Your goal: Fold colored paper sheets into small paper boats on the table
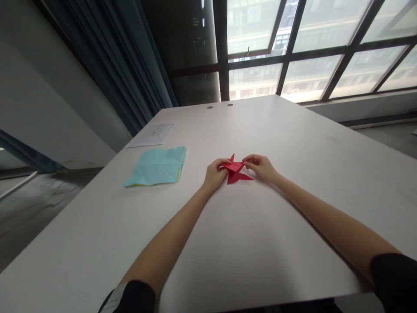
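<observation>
A red folded paper figure point(234, 170) with several pointed flaps is between my two hands, over the white table. My left hand point(215, 174) grips its left side, thumb and fingers closed on the paper. On the other side, my right hand point(260, 166) pinches the tip of the figure's right flap between thumb and fingertips. One narrow point sticks up at the back, and another points right near the front. The parts of the paper under my left fingers are hidden.
Left of my hands lies a stack of creased light-blue paper sheets point(156, 166) with yellow edges showing beneath. Farther back, a printed white sheet point(153, 134) lies by the left edge of the white table point(254, 243). A blue curtain point(114, 56) and windows stand beyond.
</observation>
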Available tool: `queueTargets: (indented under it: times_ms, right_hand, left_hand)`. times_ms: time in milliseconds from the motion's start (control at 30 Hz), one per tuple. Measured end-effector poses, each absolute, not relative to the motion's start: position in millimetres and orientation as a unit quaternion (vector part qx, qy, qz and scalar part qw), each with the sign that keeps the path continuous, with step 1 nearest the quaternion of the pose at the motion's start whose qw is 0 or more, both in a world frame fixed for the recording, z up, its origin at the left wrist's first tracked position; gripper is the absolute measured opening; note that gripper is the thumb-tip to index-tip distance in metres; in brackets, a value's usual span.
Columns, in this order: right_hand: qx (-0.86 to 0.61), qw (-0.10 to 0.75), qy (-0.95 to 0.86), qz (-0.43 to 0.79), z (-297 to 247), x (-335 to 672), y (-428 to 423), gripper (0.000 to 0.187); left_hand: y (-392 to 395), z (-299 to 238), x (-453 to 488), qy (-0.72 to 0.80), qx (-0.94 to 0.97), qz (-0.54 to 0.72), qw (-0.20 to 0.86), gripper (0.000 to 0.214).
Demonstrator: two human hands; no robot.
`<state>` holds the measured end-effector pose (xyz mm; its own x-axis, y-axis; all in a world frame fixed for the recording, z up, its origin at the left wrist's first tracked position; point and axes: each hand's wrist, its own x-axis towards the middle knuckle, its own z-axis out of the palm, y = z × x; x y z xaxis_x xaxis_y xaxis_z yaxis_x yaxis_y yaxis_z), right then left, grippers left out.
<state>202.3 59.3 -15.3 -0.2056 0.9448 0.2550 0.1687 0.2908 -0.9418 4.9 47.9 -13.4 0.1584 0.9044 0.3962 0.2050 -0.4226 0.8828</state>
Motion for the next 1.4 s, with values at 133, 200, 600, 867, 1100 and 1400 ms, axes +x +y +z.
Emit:
queueTargets:
  times_ms: [133, 200, 600, 867, 1100, 1400]
  right_hand:
    - [-0.423, 0.474, -0.645, 0.424, -13, 201, 59, 0.024]
    - [-0.421, 0.475, -0.639, 0.434, -12, 201, 58, 0.022]
    - [-0.462, 0.511, -0.648, 0.324, -11, 204, 61, 0.024]
    - [-0.429, 0.438, -0.693, 0.379, -12, 198, 53, 0.029]
    - [-0.457, 0.418, -0.706, 0.343, -18, 200, 59, 0.025]
    - [-0.419, 0.402, -0.710, 0.398, -19, 200, 54, 0.043]
  left_hand:
    - [48, -13, 6, 0.407, 0.663, 0.515, 0.361, 0.018]
    - [48, -13, 7, 0.404, 0.656, 0.521, 0.367, 0.018]
    - [48, -11, -2, 0.484, 0.662, 0.533, 0.208, 0.024]
    - [39, -7, 0, 0.461, 0.786, 0.407, 0.060, 0.028]
    - [33, -7, 7, 0.404, 0.865, 0.287, 0.077, 0.027]
    - [37, -9, 5, 0.433, 0.803, 0.386, 0.139, 0.028]
